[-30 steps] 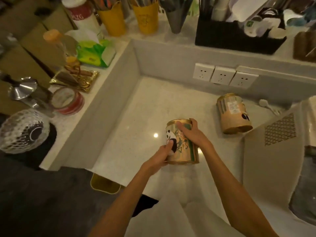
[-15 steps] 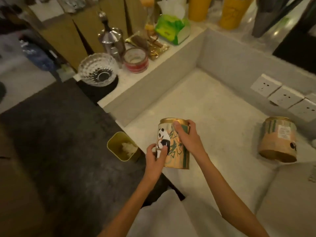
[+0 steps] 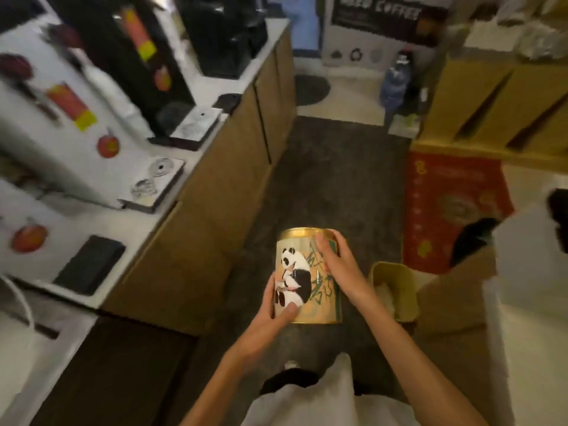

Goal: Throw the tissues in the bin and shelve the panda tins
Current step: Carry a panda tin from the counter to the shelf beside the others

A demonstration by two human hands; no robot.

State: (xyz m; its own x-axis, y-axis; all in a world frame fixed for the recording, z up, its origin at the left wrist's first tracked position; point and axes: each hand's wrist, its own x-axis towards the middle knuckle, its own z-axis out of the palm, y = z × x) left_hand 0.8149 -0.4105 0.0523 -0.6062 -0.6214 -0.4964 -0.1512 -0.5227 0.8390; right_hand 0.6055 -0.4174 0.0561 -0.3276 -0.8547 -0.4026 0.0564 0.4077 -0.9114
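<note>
Both hands, left hand (image 3: 272,305) low and right hand (image 3: 338,265) high, grip panda tin (image 3: 307,278); rigid, smooth, likely light; hold by sides.

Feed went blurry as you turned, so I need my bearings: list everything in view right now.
Gold cylindrical panda tin: one, gold and beige, held upright over the floor.
Small yellow-green bin: one, on the floor right of the tin, white tissue inside.
Red printed box: one, on the floor at right.
White countertop: one, left, over tan cabinets.
Black machines: at least two, on the countertop.
Blue water bottle: one, far floor.
Dark grey floor mat: one, centre.
Left hand: gripping the tin's lower side.
Right hand: gripping its upper right.
</note>
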